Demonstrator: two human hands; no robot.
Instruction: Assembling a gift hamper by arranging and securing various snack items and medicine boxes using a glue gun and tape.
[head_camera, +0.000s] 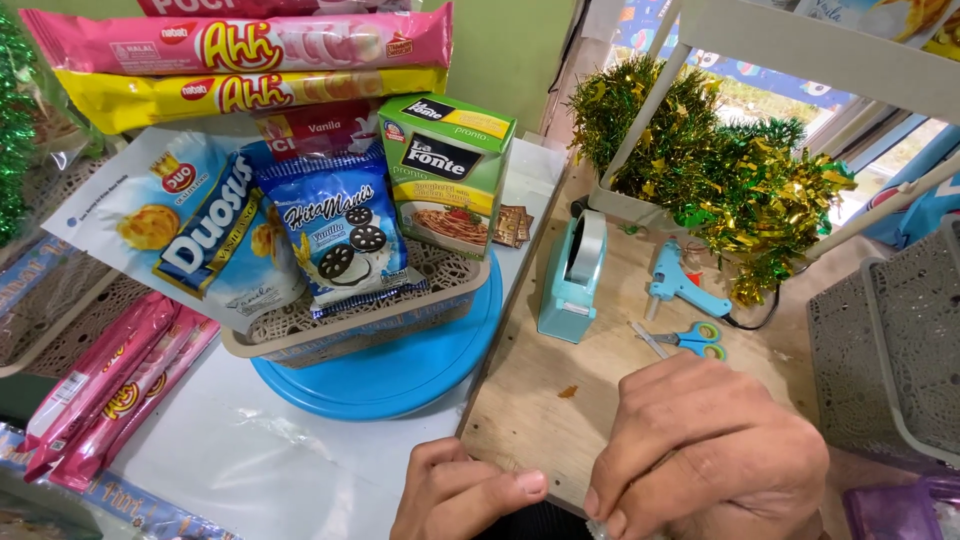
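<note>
At the near edge of a bare wooden surface (590, 385), my left hand (462, 492) rests with fingers curled and thumb stretched toward the right, while my right hand (705, 450) arches over the board edge, fingertips pressed down on a small clear scrap (600, 528) at the bottom of the frame; what the scrap is cannot be told, and neither hand is wrapped around anything larger. Just beyond my right hand lie blue-and-green-handled scissors (697, 339), and past them a light blue glue gun (680, 282) with its black cord trailing right. A pale teal tape dispenser (570, 280) stands upright near the board's left edge, loaded with a roll of clear tape. Green and gold tinsel (720, 175) is heaped at the back right, around the legs of a white rack (800, 45). To the left, a beige woven basket (350, 325) sits on a round blue tray (400, 365), packed with upright snacks: a blue-and-white cookie bag (340, 235), a larger blue-and-white pouch (190, 235) and a green pasta box (445, 170), with long pink and yellow wafer packs (240, 70) stacked behind. More pink packs (110, 395) lie at far left, and a grey mesh basket (890, 340) stands at far right.
</note>
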